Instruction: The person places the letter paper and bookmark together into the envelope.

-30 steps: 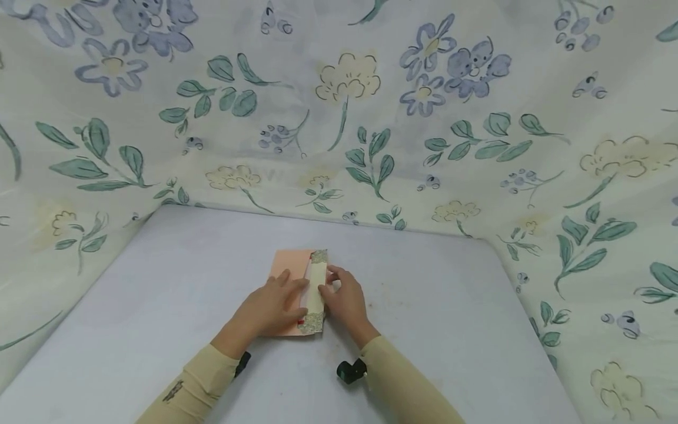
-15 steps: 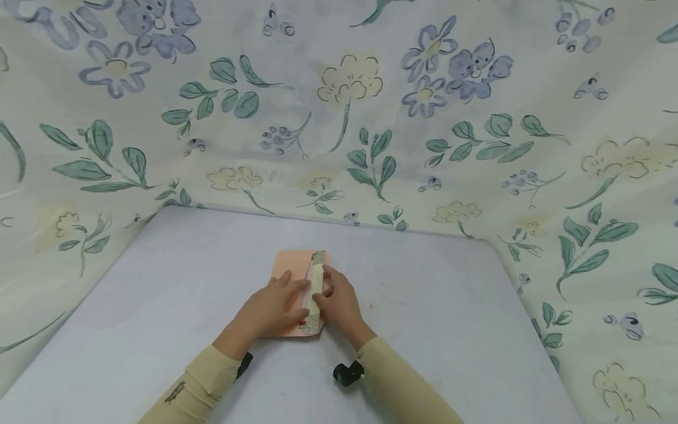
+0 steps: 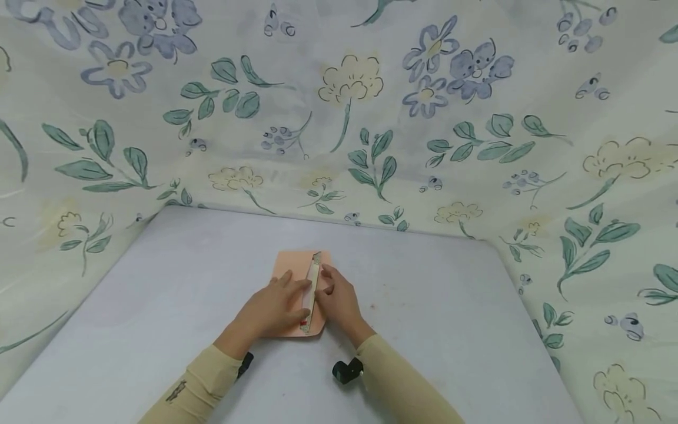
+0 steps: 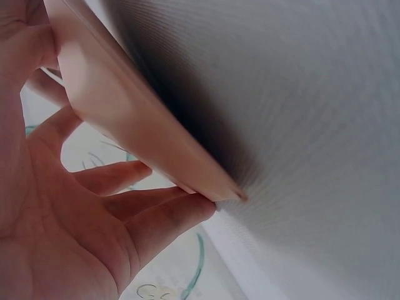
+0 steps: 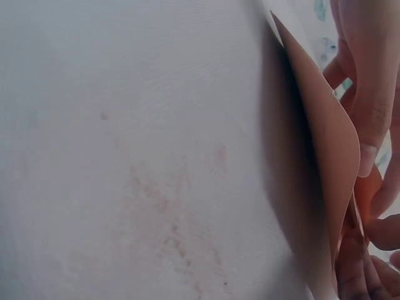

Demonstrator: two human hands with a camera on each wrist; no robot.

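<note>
A peach envelope [image 3: 291, 261] lies on the table with its opening towards the right. A cream card with speckled, glittery ends [image 3: 316, 277] sits in the opening, a narrow strip of it showing. My left hand [image 3: 270, 306] rests spread on the envelope, index finger and thumb reaching to the opening's edge. In the left wrist view its fingertips [image 4: 203, 203] touch the envelope's face. At the card's right edge, my right hand [image 3: 341, 300] has its fingers bent and its thumb against the card. The right wrist view shows the thumb by the envelope's raised flap [image 5: 331, 137]; the card is hidden there.
The white table [image 3: 439, 306] has faint brownish marks to the right of the envelope. A floral cloth [image 3: 339, 118] hangs behind and along both sides of the table. Black wrist cameras [image 3: 348, 371] sit under the sleeves.
The card has slid left into the envelope, so its visible strip is narrower and more of the peach flap shows at the right. My right hand has shifted slightly; the left stays in place.
</note>
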